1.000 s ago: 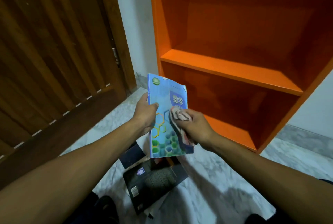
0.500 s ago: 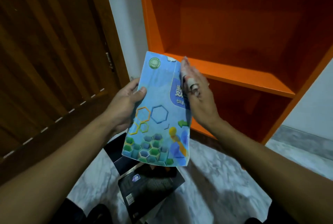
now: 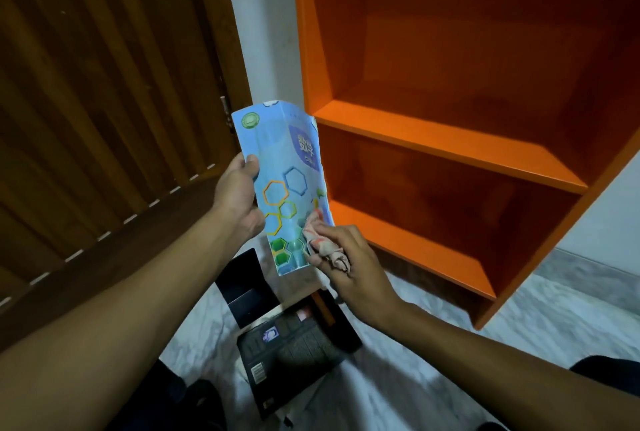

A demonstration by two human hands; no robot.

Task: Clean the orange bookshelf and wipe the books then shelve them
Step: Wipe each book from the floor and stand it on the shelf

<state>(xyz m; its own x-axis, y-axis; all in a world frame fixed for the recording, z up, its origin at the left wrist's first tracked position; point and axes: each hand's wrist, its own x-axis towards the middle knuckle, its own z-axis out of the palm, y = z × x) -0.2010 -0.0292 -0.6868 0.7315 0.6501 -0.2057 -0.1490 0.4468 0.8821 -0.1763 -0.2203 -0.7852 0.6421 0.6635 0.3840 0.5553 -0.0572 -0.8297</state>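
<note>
- The left hand (image 3: 239, 195) grips the blue book (image 3: 284, 188) by its left edge, thumb over the front cover, fingers curled round behind.
- The book is up in the air, standing tall, cover bowed a little, its top right corner just in front of the orange bookshelf (image 3: 450, 139).
- Look at that cover: coloured hexagons down the middle, a green round badge at the top left, a purple patch with characters on it at the upper right.
- The right hand (image 3: 349, 264) holds a bunched cloth (image 3: 322, 243), pale with reddish marks, fingers curled over it.
- The cloth is pressed against the lower right part of the book's cover, near the bottom edge.
- The bookshelf stands open on the right; I see bare orange boards, one at the level of the book's top, one lower down, a third near the floor.
- On the marble floor (image 3: 398, 378) below the hands lies a dark book (image 3: 294, 347), flat, with small print and a barcode showing.
- Another dark book (image 3: 242, 285) sits just beside it, partly under it; I can't tell how they overlap exactly.
- To the left, a brown wooden door (image 3: 104, 84), with a strip of white wall between it and the shelf.
</note>
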